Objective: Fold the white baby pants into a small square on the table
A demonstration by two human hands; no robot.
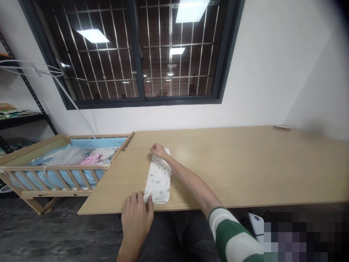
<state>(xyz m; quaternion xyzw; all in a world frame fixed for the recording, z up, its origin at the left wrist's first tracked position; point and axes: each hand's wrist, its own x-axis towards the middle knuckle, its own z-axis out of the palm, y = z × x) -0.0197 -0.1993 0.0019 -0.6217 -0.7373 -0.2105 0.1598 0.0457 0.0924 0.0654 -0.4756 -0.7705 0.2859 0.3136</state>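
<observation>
A white cloth [157, 182] with a small printed pattern lies folded into a long strip on the wooden table [234, 163]. At its near left corner is my left hand [137, 214], thumb over the fabric and fingers bent at the edge, closed on it. My right arm reaches across the strip's right side. At the far end, my right hand [158, 150] is curled into a closed grip at the far left corner; its fingertips and the bit of cloth in them are mostly hidden.
Left of the table stands a wooden crib [68, 167] with blue lining and clothes inside. A white hoop stand [40, 69] rises over it, near a black shelf [24, 120]. A small flat object [283, 127] lies at the table's far right edge. Behind is a barred window [140, 54].
</observation>
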